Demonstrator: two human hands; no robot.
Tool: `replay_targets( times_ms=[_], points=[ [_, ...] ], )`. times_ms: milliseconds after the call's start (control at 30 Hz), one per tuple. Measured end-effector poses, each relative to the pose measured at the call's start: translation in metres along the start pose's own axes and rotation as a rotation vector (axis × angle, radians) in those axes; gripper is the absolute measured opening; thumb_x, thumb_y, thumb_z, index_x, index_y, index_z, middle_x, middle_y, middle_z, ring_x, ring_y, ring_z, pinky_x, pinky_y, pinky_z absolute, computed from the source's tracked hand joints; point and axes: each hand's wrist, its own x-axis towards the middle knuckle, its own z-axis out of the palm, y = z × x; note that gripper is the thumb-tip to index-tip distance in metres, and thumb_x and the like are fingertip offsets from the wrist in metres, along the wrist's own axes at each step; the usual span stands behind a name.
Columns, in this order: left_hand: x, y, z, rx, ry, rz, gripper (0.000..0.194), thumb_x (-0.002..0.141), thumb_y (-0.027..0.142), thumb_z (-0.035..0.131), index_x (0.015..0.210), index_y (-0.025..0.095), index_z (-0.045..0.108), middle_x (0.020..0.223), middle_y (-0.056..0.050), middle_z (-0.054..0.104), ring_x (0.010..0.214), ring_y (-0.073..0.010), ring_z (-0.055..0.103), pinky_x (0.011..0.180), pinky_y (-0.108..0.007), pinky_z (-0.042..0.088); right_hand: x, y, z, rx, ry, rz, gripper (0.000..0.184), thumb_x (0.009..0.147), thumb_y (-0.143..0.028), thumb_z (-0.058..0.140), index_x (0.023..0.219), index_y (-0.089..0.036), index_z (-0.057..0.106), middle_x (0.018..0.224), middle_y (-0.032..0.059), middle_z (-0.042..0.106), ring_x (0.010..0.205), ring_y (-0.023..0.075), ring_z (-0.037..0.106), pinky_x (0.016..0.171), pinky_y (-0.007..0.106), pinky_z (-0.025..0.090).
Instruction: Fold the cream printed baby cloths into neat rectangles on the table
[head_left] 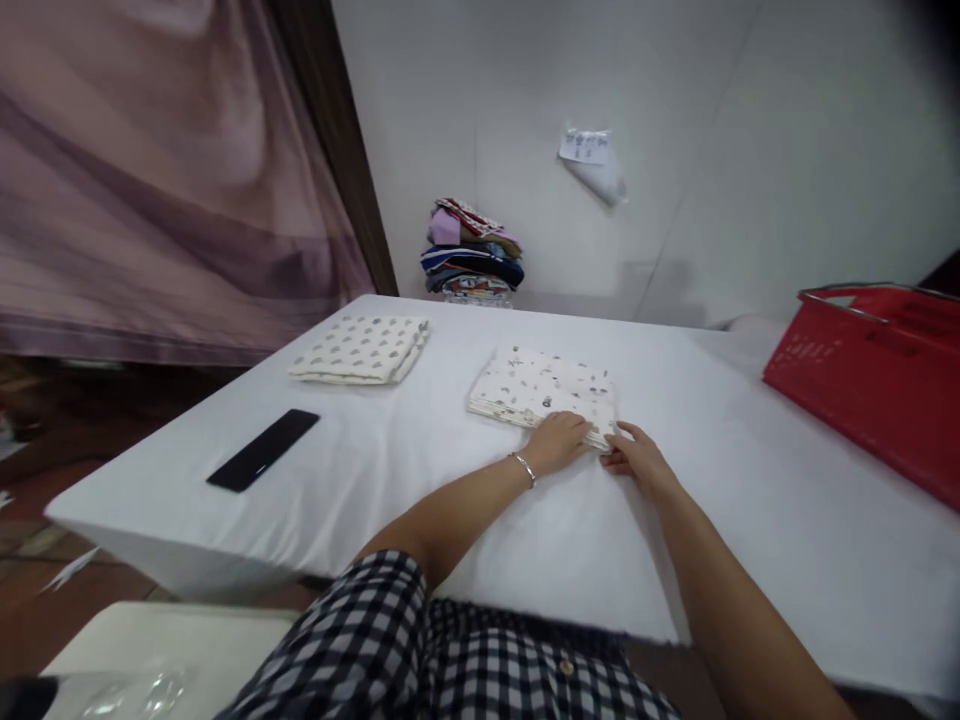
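Note:
A folded white cloth (pixel 544 380) with small scattered prints lies in layers on the white-covered table. My left hand (pixel 559 440), a silver bracelet at its wrist, rests on the cloth's near edge with its fingers lying flat. At the near right corner, my right hand (pixel 636 458) pinches the layers, thumb above and the other fingers lower down. Some fingertips are hard to make out. Further left is a second folded cloth (pixel 364 348), cream with rows of small grey motifs, which neither hand touches.
A black flat rectangular object (pixel 264 450) lies at the table's left. A red basket (pixel 874 375) with a metal handle stands on the right. Behind the table rises a stack of folded fabrics (pixel 474 250). A pale stool (pixel 172 640) is at the lower left, beside the white tablecloth (pixel 420 500).

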Motion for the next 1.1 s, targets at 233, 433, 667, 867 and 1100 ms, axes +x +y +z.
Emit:
replay_targets(
  times_ms=[233, 433, 667, 867, 1100],
  points=[
    [-0.054, -0.065, -0.031, 0.092, 0.148, -0.303, 0.028, 0.091, 0.039, 0.04, 0.104, 0.021, 0.057, 0.115, -0.006, 0.06, 0.114, -0.0205, 0.047, 0.103, -0.043, 0.028, -0.001, -0.001, 0.0, -0.05, 0.01, 0.006, 0.066, 0.071, -0.026, 0.067, 0.13, -0.015, 0.041, 0.061, 0.0013, 0.061, 0.054, 0.0171, 0.063, 0.045, 0.024, 0.051],
    [-0.09, -0.106, -0.049, -0.027, 0.335, -0.682, 0.028, 0.089, 0.034, 0.042, 0.106, 0.023, 0.06, 0.125, -0.005, 0.057, 0.121, -0.0227, 0.043, 0.102, -0.042, 0.031, -0.001, 0.001, 0.002, -0.17, 0.039, -0.044, 0.063, 0.071, -0.033, 0.068, 0.128, -0.017, 0.046, 0.062, 0.0021, 0.062, 0.051, 0.0155, 0.061, 0.042, 0.022, 0.048],
    [-0.088, -0.118, -0.057, -0.164, 0.484, -0.903, 0.025, 0.085, 0.034, 0.045, 0.083, 0.02, 0.066, 0.098, -0.006, 0.064, 0.095, -0.02, 0.054, 0.09, -0.035, 0.041, -0.003, 0.001, 0.003, -0.202, 0.057, -0.047, 0.06, 0.074, -0.042, 0.064, 0.126, -0.018, 0.048, 0.069, 0.0031, 0.062, 0.052, 0.0146, 0.06, 0.037, 0.02, 0.042],
    [-0.076, -0.116, -0.061, -0.233, 0.382, -0.995, 0.03, 0.075, 0.048, 0.056, 0.072, 0.019, 0.063, 0.101, -0.009, 0.061, 0.103, -0.0245, 0.051, 0.087, -0.036, 0.041, -0.003, 0.0, 0.005, -0.254, 0.082, -0.068, 0.054, 0.074, -0.053, 0.06, 0.116, -0.018, 0.056, 0.066, 0.0038, 0.061, 0.052, 0.0154, 0.059, 0.036, 0.021, 0.041],
    [-0.066, -0.123, -0.065, -0.337, 0.292, -1.077, 0.016, 0.069, 0.034, 0.06, 0.067, 0.017, 0.06, 0.091, -0.007, 0.065, 0.089, -0.0195, 0.058, 0.074, -0.028, 0.043, -0.005, -0.002, 0.008, -0.299, 0.104, -0.076, 0.058, 0.073, -0.053, 0.061, 0.117, -0.016, 0.055, 0.056, 0.0025, 0.059, 0.048, 0.0161, 0.056, 0.036, 0.022, 0.041]
  ],
)
